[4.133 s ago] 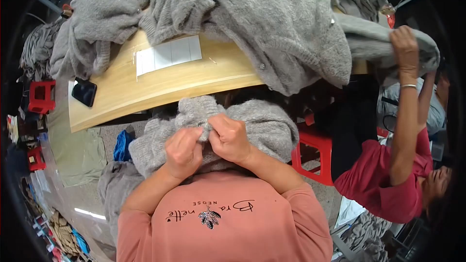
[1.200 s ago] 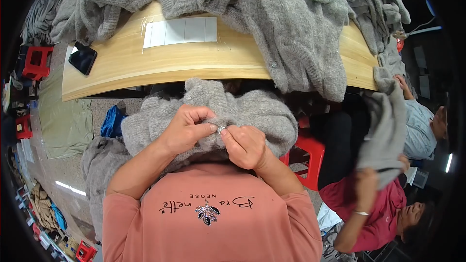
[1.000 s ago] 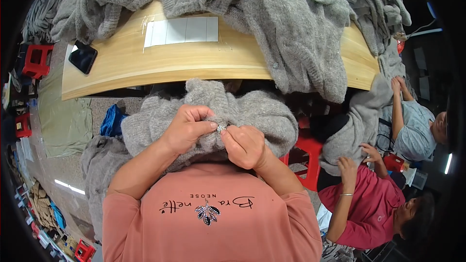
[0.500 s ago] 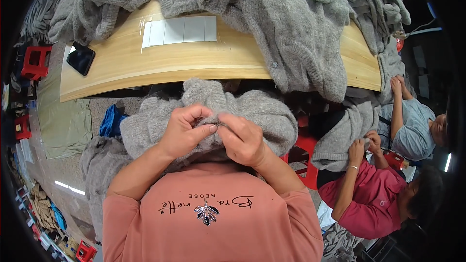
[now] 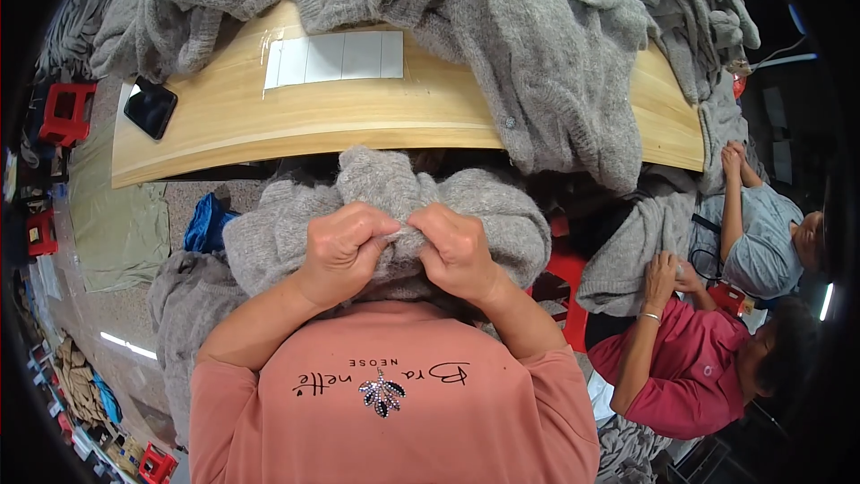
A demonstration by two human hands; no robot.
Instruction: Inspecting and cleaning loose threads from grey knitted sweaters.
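A fuzzy grey knitted sweater point(image 5: 381, 181) lies bunched across my lap, below the table's near edge. My left hand point(image 5: 345, 249) is closed in a pinch on a bit of its knit. Facing it, my right hand point(image 5: 457, 253) pinches the same garment, thumb and fingers pressed together. Only a narrow gap separates the two sets of fingertips, with a small piece of knit between them. Whether a thread or a seam is pinched there is too small to tell.
More grey sweaters point(image 5: 555, 63) heap over the wooden table point(image 5: 430, 112), one hanging over its front edge. A phone point(image 5: 150, 109) and a white paper strip point(image 5: 336, 56) lie on it. At right, a co-worker in a red shirt point(image 5: 681, 358) handles grey knitwear; another person point(image 5: 761, 233) sits beyond.
My fingertips, earlier overlapping at the knit, have drawn slightly apart, and both hands have curled into tighter pinches. The red-shirted co-worker's hands have shifted a little on their garment.
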